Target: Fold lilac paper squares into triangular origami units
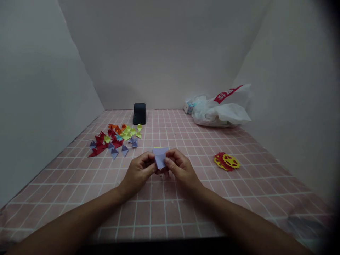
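Note:
A small piece of purple origami paper (160, 160), partly folded, is held up over the table between my two hands. My left hand (142, 170) pinches its left edge between thumb and fingers. On the opposite edge my right hand (180, 168) has its thumb pressed against the paper's face. A thin yellow edge (157, 147) shows just behind the top of the purple sheet; whether it is held or lies on the table I cannot tell. The curled fingers below the paper are partly hidden.
Folded paper figures (114, 140) in red, orange, yellow, blue and purple lie at the left. A black phone (139, 114) leans at the back. Red and yellow gear-shaped cutouts (227, 162) lie at the right. Behind them are a white plastic bag (220, 111) and a small box (188, 107).

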Tool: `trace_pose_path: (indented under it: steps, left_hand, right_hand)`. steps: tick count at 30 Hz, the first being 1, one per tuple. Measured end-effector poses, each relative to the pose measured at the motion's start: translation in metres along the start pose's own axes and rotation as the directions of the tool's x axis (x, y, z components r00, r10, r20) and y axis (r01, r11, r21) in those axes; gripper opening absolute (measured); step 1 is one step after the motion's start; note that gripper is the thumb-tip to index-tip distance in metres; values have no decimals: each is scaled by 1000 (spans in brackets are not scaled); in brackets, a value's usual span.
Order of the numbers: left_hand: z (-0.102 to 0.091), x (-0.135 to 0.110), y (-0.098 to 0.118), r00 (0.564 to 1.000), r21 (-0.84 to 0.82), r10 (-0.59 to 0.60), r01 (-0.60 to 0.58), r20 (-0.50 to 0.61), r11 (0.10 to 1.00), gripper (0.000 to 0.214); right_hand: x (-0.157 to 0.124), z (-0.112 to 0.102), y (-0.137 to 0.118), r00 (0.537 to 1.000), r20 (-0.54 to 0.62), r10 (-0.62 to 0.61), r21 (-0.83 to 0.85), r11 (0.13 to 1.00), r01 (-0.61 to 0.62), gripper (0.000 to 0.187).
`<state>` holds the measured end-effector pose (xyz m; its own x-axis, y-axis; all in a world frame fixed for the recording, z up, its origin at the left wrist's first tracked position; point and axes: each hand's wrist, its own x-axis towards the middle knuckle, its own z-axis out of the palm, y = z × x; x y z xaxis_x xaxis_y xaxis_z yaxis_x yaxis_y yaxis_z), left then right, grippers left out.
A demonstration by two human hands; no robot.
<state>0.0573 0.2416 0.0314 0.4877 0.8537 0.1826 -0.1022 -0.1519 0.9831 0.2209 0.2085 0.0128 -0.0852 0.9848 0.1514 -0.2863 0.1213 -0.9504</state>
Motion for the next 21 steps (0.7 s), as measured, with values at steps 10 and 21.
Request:
trace_pose_path:
  steps: [10,21]
  left_hand:
    - [-1,-1,3,975,231,197,-168,-107,958,7]
    - [-2,-1,-1,964,253,241,-206,-113,945,7]
  right_hand:
    - [-4,2,-6,997,-30,-73,-149,987,68,19]
    - [-2,2,-6,996,-17,-88,-164,983,84,17]
